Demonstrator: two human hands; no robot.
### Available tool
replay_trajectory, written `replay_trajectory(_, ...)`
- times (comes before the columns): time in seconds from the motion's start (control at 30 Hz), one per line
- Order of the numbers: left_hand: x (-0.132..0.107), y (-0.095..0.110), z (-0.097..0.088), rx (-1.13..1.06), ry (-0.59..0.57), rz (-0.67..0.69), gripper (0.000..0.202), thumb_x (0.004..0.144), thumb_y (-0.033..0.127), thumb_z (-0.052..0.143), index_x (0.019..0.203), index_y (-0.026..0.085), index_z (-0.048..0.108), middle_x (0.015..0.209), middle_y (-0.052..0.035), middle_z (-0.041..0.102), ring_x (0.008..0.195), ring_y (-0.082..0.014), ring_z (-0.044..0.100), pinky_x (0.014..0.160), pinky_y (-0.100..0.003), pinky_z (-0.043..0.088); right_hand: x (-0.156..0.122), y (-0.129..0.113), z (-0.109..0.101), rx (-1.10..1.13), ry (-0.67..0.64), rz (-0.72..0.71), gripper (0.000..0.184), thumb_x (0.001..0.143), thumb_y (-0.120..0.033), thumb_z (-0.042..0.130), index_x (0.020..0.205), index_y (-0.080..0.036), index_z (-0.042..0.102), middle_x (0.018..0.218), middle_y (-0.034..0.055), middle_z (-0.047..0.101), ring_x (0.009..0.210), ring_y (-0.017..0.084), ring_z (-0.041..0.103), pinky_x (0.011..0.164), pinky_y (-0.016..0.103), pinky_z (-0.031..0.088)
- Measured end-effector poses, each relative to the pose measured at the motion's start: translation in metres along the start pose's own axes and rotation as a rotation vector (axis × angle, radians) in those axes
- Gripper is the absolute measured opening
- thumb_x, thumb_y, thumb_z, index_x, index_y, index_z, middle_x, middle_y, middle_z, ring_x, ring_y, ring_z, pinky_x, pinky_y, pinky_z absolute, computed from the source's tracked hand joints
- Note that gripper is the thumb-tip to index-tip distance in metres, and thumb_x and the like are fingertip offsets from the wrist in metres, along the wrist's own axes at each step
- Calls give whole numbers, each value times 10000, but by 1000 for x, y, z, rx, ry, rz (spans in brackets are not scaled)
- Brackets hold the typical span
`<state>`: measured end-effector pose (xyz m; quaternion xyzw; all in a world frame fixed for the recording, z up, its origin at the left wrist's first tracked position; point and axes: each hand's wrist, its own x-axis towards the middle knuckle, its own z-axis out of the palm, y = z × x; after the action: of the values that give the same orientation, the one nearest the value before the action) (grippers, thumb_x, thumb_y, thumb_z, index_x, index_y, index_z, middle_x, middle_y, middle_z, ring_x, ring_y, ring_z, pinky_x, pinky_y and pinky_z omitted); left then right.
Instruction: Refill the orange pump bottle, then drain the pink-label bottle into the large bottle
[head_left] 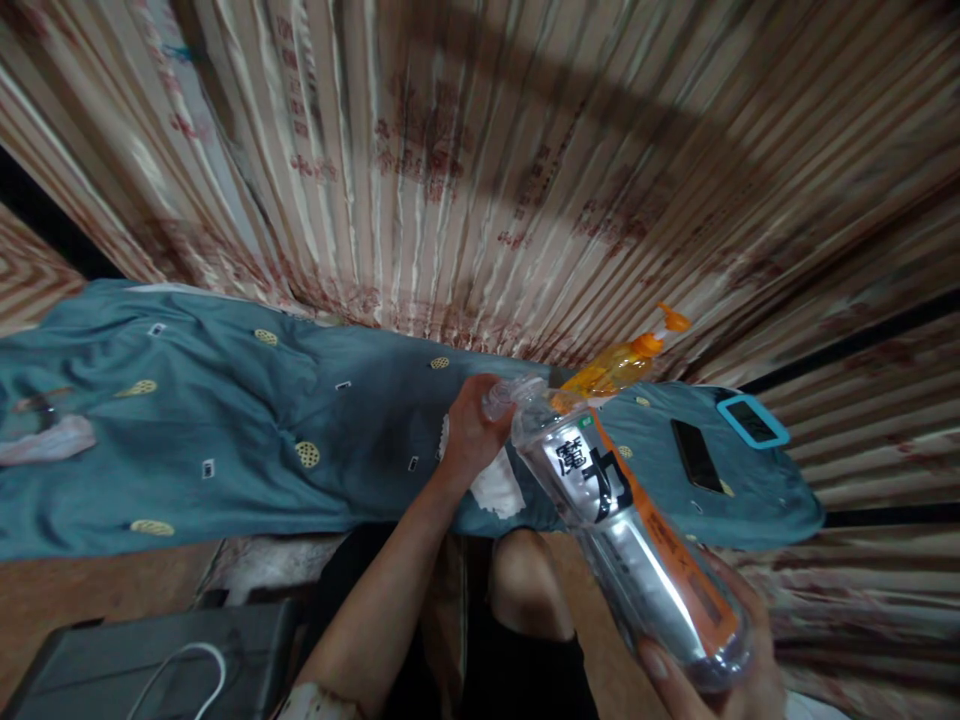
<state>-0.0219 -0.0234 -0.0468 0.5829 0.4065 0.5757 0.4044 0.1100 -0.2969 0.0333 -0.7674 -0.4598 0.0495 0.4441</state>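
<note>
Bottle [626, 545], one, in right hand [756, 668]; one pump bottle [611, 370] beyond.

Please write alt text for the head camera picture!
The right-hand grip holds a tilted clear bottle near its base, with the left-hand grip at its top. Behind are an orange pump bottle and teal cloth.
</note>
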Motion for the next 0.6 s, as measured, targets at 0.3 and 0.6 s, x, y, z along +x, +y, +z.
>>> replay_trajectory(0.3, -1, 4, -3, 43, -20, 31, 389, 828, 255, 856, 1169, 216, 674, 1166, -102, 791, 1116, -295, 778, 1028, -444, 632, 1, 27, 4, 161, -71, 121, 781, 889, -656, 749, 1492, -202, 552, 1370, 151, 685, 1297, 353, 680, 1070, 453, 580)
replay_trajectory(0.6, 0, 7, -8, 56, -51, 28, 426, 852, 331, 858, 1218, 211, 675, 1233, -100, 784, 1159, -283, 758, 1040, -417, 607, -2, 51, 24, 449, -96, 253, 787, 948, -655, 640, 1597, -228, 513, 1291, 161, 748, 1196, 366, 747, 1011, 525, 612)
